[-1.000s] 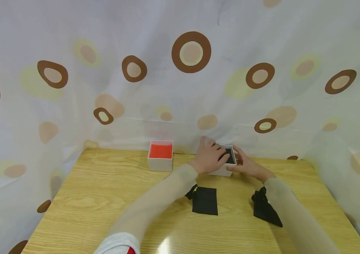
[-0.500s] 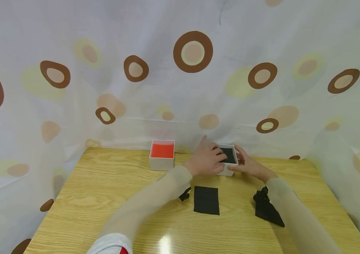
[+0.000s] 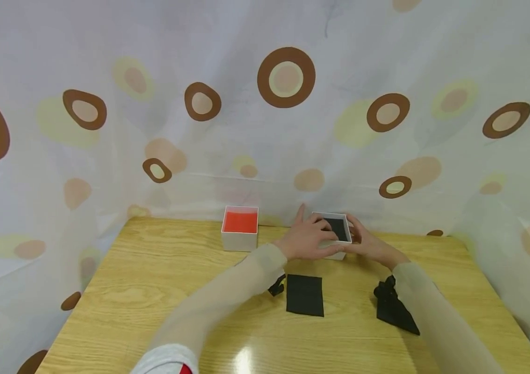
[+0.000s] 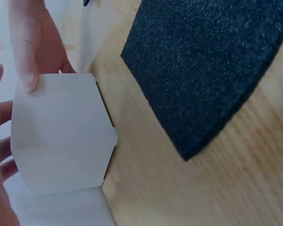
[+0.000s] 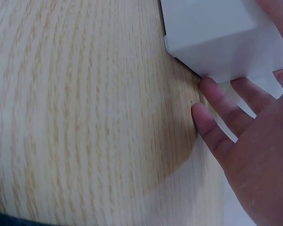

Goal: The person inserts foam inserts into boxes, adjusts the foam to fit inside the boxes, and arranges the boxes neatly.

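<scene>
No readable text, label, brand, number or sign is showing anywhere: the white box (image 3: 335, 244), the red-lined box (image 3: 240, 234), the black foam pieces (image 3: 304, 295) and the tabletop (image 3: 153, 291) are all unmarked.

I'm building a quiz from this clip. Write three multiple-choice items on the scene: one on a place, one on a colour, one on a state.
1. Where is the flat black foam sheet?
A. in the box
B. on the table, nearer the person than the boxes
C. on the curtain

2. What colour lines the box standing alone?
A. red
B. blue
C. green

3. How is the box between the hands?
A. lidded
B. open-topped
C. crushed

Answers: 1 B, it lies on the wooden table. 2 A, its inside shows red. 3 B, its black inside shows between the left hand and right hand.
</scene>
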The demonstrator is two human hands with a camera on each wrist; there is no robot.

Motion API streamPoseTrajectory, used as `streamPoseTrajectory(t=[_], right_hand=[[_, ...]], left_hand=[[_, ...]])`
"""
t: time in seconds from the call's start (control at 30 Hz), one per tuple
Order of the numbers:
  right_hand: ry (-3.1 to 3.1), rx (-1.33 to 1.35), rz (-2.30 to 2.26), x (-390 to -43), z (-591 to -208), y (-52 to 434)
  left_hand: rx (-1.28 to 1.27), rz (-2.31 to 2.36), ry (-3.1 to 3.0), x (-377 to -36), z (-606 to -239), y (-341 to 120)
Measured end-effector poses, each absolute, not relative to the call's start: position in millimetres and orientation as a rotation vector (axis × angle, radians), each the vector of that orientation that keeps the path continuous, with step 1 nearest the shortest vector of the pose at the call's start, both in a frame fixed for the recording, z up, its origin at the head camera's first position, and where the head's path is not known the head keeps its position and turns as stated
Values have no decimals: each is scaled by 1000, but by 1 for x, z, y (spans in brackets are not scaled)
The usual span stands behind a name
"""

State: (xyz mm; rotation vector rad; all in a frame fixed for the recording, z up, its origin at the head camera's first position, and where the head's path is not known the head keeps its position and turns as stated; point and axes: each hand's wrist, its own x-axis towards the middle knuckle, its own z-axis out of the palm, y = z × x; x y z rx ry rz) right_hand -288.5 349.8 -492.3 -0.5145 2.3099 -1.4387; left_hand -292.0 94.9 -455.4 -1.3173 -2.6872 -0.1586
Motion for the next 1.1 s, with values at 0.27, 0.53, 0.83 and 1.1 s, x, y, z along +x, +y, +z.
streamPoseTrajectory(t=[0.27, 0.53, 0.83, 1.1], right_hand=[[2308, -434, -1431, -288, -493, 351], [2287, -445, -1457, -287, -491, 352], [2300, -469, -1454, -288, -491, 351], [2309, -470, -1455, -290, -494, 350]], left_hand=[[-1128, -67, -2641, -292, -460, 85], [-1127, 152, -2563, -296, -462, 82], [-1138, 233, -2621, -300, -458, 89], [-1138, 266, -2670, -299, -453, 91]])
